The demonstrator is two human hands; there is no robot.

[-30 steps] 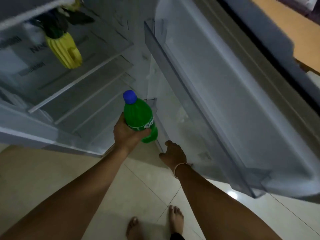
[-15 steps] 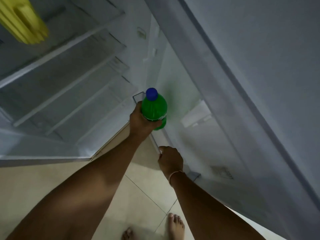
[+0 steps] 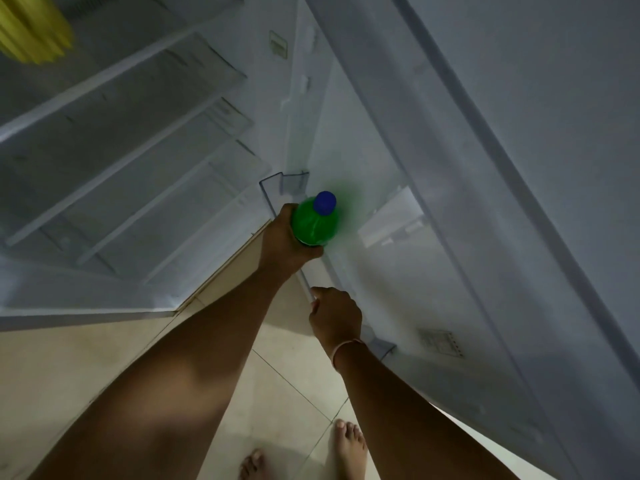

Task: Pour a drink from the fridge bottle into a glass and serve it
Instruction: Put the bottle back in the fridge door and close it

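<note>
A green bottle (image 3: 313, 221) with a blue cap (image 3: 325, 202) stands upright at the lower door shelf (image 3: 268, 190) of the open fridge. My left hand (image 3: 282, 242) grips the bottle round its body from the left. Below it, my right hand (image 3: 334, 315) grips the clear front rail of that door shelf with curled fingers. The bottle's lower half is hidden behind my left hand. No glass is in view.
The fridge interior with several glass shelves (image 3: 145, 143) fills the left. A yellow object (image 3: 33, 32) sits on a shelf at the top left. The open fridge door (image 3: 502, 202) spans the right side. Beige floor tiles (image 3: 287, 403) and my bare feet (image 3: 349, 445) lie below.
The bottle has moved right and down toward the lower door shelf in my left hand. The view has tilted closer to the fridge. My right hand stays on the shelf rail.
</note>
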